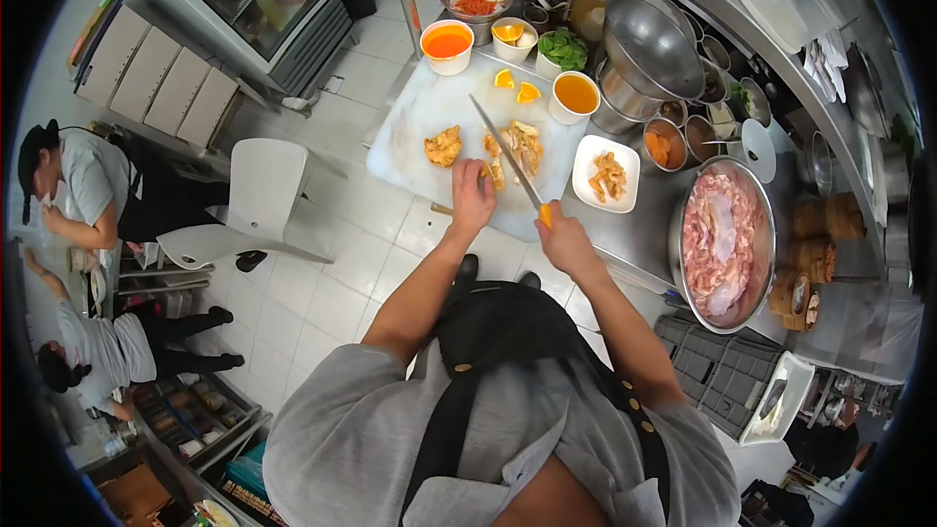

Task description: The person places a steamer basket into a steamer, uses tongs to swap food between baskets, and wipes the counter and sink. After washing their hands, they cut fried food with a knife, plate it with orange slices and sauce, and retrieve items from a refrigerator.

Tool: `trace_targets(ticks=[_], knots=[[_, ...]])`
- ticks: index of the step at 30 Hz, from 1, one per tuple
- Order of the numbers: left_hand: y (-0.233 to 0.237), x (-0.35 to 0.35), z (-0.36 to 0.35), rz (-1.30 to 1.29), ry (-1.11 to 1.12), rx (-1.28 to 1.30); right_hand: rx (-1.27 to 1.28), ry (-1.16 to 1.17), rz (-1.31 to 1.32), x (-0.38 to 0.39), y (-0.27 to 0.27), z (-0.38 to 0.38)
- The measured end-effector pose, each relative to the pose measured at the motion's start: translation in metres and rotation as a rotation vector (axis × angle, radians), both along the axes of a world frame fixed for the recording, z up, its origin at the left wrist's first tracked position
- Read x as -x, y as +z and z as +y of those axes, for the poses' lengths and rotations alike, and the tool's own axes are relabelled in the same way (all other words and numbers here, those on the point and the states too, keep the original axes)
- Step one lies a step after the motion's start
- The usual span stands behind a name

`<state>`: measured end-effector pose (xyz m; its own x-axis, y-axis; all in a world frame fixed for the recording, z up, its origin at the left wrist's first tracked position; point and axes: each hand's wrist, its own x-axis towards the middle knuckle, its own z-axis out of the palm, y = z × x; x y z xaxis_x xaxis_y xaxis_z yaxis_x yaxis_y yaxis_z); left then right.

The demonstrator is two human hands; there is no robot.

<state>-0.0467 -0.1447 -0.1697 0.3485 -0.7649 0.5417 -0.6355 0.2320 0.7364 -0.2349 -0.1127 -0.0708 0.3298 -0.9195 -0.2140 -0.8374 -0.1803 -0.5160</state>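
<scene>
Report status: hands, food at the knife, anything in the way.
Right hand holds knife, left hand at fried food. Knife crosses food on cutting board. Orange wedges nearby, apart from knife; nothing visibly blocking.

One camera, worn on the person's head, is looking forward and steeply down past the grey shirt (pixel 342 429) and black apron (pixel 503 327), its wide round view bending the room. The left hand (pixel 475 197) and right hand (pixel 568 242) are showing fairly near, the bench (pixel 625 234) is curving rightward, and the fridge (pixel 254 0) is standing farther off, upper left
</scene>
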Motion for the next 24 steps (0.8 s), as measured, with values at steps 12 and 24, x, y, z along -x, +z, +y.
trace_targets(ticks=[12,24], knots=[[-0.008,0.002,0.014,0.071,-0.112,-0.171,-0.097,0.042,0.018,-0.048,-0.053,-0.052],[-0.005,0.025,-0.038,-0.114,0.035,-0.065,-0.038,-0.186,0.200,0.028,-0.013,-0.006]])
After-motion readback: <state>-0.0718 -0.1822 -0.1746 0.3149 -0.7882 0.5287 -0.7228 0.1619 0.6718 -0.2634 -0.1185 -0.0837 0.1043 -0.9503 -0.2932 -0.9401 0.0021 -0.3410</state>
